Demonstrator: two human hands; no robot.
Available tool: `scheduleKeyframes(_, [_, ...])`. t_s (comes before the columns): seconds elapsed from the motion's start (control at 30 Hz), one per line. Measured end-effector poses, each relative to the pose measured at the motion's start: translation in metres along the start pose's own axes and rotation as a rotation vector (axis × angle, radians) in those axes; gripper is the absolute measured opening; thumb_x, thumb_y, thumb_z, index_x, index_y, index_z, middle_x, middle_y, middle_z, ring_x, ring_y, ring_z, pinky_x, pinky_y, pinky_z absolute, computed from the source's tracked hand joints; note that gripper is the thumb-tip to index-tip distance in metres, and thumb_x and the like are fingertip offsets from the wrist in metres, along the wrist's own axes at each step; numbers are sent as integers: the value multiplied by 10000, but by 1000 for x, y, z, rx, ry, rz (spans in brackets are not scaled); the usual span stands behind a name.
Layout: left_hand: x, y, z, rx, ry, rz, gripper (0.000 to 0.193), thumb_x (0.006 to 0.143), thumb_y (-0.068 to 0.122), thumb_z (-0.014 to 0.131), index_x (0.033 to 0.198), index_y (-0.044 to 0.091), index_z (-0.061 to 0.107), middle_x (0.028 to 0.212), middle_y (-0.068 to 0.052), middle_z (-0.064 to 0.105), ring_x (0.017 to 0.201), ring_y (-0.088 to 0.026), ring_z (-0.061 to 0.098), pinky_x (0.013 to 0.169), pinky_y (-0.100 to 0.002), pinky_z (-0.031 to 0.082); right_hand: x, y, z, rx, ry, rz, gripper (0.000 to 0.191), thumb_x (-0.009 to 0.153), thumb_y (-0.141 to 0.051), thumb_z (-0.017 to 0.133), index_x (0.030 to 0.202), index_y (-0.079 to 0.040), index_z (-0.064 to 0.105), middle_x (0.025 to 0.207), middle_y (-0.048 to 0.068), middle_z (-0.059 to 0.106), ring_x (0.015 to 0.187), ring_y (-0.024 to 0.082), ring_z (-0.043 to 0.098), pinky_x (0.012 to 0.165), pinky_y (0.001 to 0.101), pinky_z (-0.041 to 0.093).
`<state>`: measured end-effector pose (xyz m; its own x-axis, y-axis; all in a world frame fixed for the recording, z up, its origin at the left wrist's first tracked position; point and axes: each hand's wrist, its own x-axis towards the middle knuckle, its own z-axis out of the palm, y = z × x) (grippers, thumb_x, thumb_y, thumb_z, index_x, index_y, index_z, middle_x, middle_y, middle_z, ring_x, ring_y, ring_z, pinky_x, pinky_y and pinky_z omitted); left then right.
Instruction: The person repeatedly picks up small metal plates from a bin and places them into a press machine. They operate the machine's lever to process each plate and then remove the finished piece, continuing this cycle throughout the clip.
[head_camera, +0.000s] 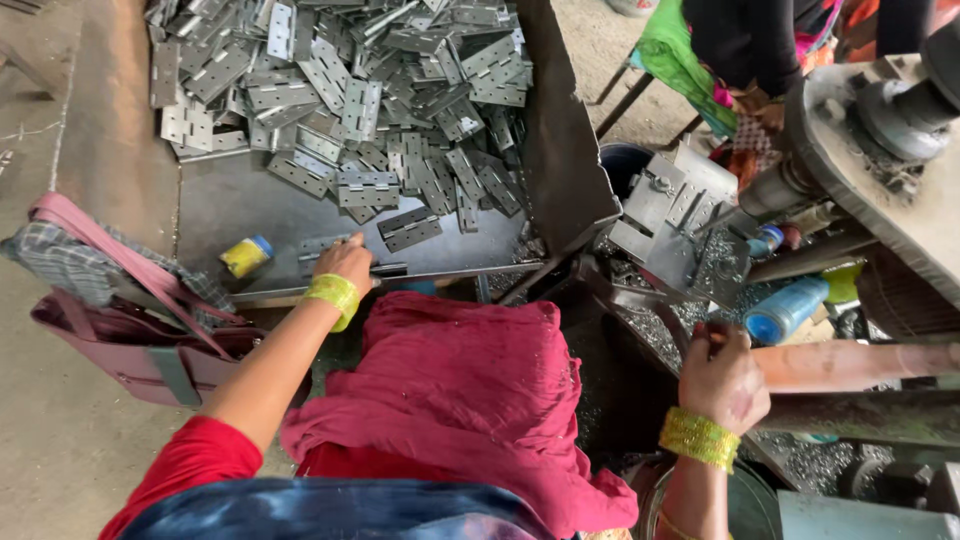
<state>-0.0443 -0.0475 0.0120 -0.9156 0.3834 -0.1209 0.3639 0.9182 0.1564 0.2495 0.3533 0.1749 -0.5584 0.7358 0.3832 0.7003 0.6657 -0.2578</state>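
My left hand (345, 262) reaches onto a grey metal tray (240, 205) and its fingers close on a flat metal hinge (325, 245) at the tray's near edge. A big pile of metal hinges (360, 90) fills the tray's far part. My right hand (722, 375) is wrapped around a reddish lever handle (850, 365) of a press machine (680, 225) on the right. Both wrists carry yellow-green bangles. A crimson cloth (450, 390) lies over my lap.
A small yellow container with a blue cap (245, 256) lies on the tray. A maroon bag (130, 330) sits at left on the floor. A blue plastic bottle (785, 310) lies by the machine amid metal chips. Another person (760, 45) sits at top right.
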Motion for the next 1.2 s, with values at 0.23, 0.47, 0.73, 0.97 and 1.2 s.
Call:
scheduleKeyframes(0.23, [38, 2, 21, 21, 6, 61, 286, 771, 201, 816, 1021, 73, 760, 1293, -115, 641, 1251, -334, 594, 1027, -477, 518, 0, -6, -12, -33, 2, -69, 267, 1002, -406, 665, 1077, -164, 749, 921, 140, 760, 836, 395, 710, 732, 526, 520])
scheduleKeyframes(0.47, [17, 25, 26, 87, 175, 135, 179, 852, 53, 667, 999, 67, 768, 1314, -108, 645, 1170, -333, 654, 916, -468, 574, -7, -3, -10, 5, 2, -78, 275, 991, -374, 649, 1088, -127, 723, 967, 133, 766, 856, 392, 715, 715, 516, 535])
scheduleKeyframes(0.73, [57, 288, -77, -532, 310, 659, 129, 767, 109, 707, 877, 51, 742, 985, -210, 664, 988, -422, 643, 868, -529, 514, -2, 1, -10, -46, 53, -30, 318, 900, -375, 676, 1083, -122, 734, 944, 153, 749, 835, 376, 715, 717, 500, 547])
scheduleKeyframes(0.97, [31, 465, -55, -125, 387, 676, 233, 873, 142, 589, 919, 64, 804, 1345, -202, 652, 1259, -358, 522, 982, -477, 421, -5, 2, -24, 82, -49, 4, 282, 891, -339, 646, 1064, -128, 721, 984, 142, 745, 871, 367, 717, 752, 485, 545])
scheduleKeyframes(1.2, [35, 445, -39, 321, 296, 751, 370, 962, 255, 515, 1160, 63, 762, 1464, -204, 542, 1403, -359, 410, 1189, -579, 179, 3, 0, -25, 181, -160, 16, 310, 903, -393, 672, 1068, -139, 737, 1052, 167, 732, 954, 394, 692, 801, 501, 531])
